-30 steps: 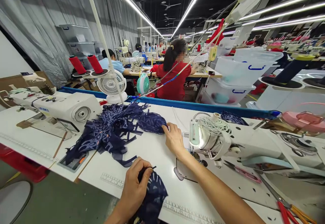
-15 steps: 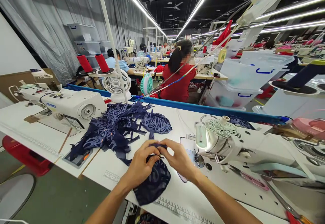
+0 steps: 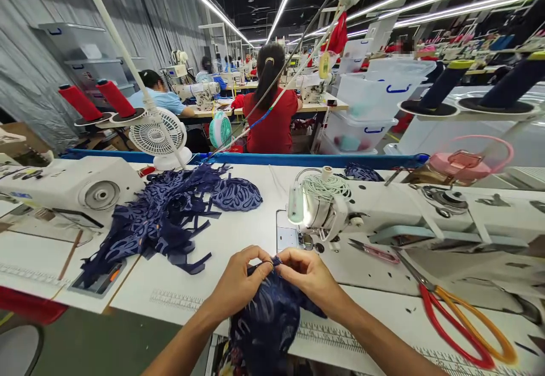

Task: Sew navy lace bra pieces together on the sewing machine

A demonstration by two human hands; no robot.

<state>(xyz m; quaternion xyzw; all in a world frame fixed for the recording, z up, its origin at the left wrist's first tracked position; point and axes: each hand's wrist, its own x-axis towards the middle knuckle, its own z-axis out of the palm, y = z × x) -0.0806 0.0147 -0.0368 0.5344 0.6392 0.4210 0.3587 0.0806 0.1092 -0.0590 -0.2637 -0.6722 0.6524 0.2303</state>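
Both hands meet at the near edge of the white sewing table. My left hand and my right hand each pinch the top edge of one navy patterned fabric piece, which hangs down over the table's front edge. Fingers of both hands are closed on the cloth. The sewing machine stands just beyond my right hand, its needle end facing me. A heap of the same navy patterned pieces lies on the table to the left of my hands.
A second sewing machine sits at the left. Scissors with red and orange handles and pink snips lie at the right. Behind are a white fan, red thread cones, plastic bins, and seated workers, one in red.
My right hand came back from the heap and joined the left on the fabric piece. Both hands then drew the piece toward me, so it hangs over the table's edge.
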